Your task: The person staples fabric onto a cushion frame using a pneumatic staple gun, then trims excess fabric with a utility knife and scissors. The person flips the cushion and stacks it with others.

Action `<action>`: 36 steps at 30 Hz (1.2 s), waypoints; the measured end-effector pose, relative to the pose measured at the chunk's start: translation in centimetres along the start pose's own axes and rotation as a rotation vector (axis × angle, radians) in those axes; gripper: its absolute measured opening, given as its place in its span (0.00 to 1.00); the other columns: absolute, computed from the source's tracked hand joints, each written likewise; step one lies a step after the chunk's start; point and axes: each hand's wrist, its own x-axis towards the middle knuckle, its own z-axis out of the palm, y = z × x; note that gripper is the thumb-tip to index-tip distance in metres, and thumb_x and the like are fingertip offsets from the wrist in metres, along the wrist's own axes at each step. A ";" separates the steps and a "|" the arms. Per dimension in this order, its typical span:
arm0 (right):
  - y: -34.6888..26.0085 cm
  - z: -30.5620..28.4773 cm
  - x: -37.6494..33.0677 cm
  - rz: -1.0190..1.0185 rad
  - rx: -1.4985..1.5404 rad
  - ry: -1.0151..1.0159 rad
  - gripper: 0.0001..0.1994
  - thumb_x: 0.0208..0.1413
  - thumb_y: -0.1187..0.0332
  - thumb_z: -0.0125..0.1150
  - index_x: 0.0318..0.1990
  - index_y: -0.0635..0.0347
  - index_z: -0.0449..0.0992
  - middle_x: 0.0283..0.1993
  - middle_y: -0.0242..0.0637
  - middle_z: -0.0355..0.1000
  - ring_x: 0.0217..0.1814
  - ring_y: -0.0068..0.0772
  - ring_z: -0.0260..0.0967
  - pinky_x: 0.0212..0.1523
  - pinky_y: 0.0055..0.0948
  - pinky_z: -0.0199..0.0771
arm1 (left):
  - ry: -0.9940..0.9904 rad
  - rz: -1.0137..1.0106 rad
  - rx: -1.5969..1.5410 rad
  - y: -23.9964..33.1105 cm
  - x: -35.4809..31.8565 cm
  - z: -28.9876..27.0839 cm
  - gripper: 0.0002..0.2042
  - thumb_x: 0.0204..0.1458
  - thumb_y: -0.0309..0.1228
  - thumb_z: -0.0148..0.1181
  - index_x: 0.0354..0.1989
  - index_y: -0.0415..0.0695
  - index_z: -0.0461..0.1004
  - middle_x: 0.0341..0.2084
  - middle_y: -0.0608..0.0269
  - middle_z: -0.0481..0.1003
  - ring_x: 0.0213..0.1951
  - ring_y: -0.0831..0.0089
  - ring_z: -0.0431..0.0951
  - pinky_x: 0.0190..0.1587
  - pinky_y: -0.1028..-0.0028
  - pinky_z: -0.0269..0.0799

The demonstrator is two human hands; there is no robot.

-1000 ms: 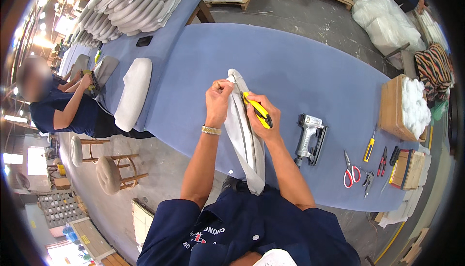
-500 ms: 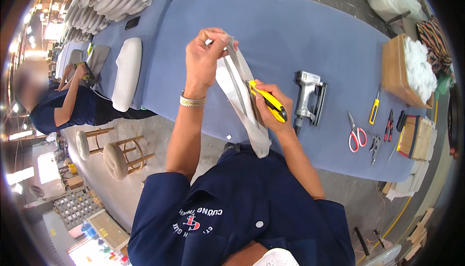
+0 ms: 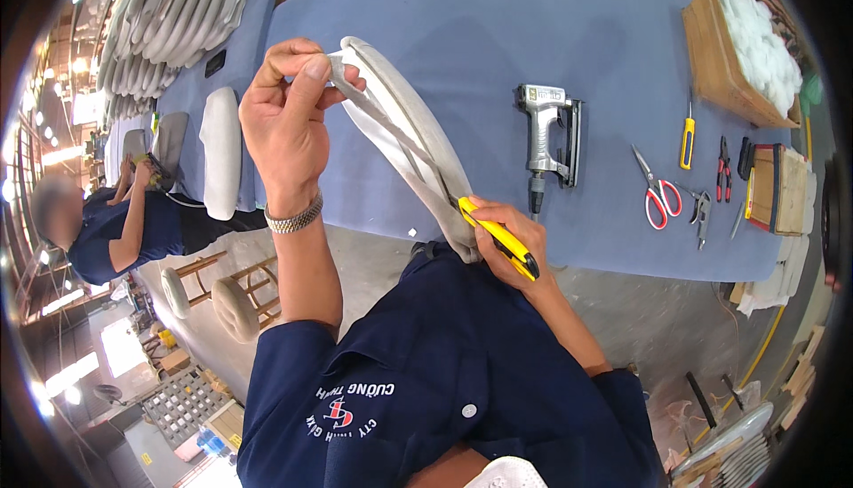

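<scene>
A long, curved grey upholstered pad stands on edge between my hands, its lower end close to my shirt. Along its open back runs a loose strip of grey fabric. At the pad's upper end, my left hand pinches the strip's end between thumb and fingers, pulling it away to the left. My right hand grips a yellow and black utility knife. The knife's front end is against the fabric near the pad's lower end; its blade is hard to make out.
On the blue table lie a silver staple gun, red-handled scissors, a yellow-handled screwdriver and red-handled pliers. A cardboard box holds white stuffing. Another pad lies left, near a co-worker.
My left hand has moved left with the strip, drawing it off the pad. The knife has slid down along the pad, towards my body. The pad has turned, showing more of its side.
</scene>
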 end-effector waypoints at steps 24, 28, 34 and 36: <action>1.3 1.4 6.3 -0.079 0.180 0.051 0.10 0.61 0.78 0.63 0.50 0.67 0.78 0.56 0.51 0.78 0.54 0.36 0.80 0.55 0.30 0.79 | -0.280 -0.238 0.932 -8.4 -10.0 -0.7 0.09 0.51 0.28 0.73 0.39 0.42 0.81 0.33 0.60 0.77 0.28 0.68 0.76 0.32 0.68 0.72; 1.7 1.9 6.4 -0.093 0.161 0.036 0.11 0.60 0.77 0.65 0.49 0.66 0.79 0.55 0.49 0.79 0.51 0.35 0.81 0.52 0.30 0.80 | -0.129 -0.316 0.696 -9.6 -11.4 -0.8 0.07 0.54 0.27 0.71 0.39 0.41 0.80 0.33 0.64 0.77 0.27 0.76 0.73 0.31 0.73 0.71; 1.7 2.4 5.9 -0.086 0.119 0.037 0.11 0.56 0.77 0.68 0.47 0.62 0.80 0.52 0.47 0.81 0.48 0.36 0.82 0.48 0.29 0.81 | -0.063 -0.414 0.577 -10.3 -11.8 -1.0 0.06 0.58 0.28 0.68 0.39 0.38 0.80 0.31 0.62 0.81 0.26 0.80 0.75 0.31 0.75 0.71; 1.6 2.5 5.8 -0.075 0.116 0.023 0.11 0.56 0.77 0.68 0.47 0.62 0.80 0.52 0.47 0.81 0.49 0.37 0.82 0.48 0.29 0.81 | -0.077 -0.460 0.586 -9.8 -11.6 -0.9 0.07 0.59 0.29 0.67 0.39 0.37 0.80 0.30 0.62 0.81 0.26 0.80 0.75 0.30 0.75 0.71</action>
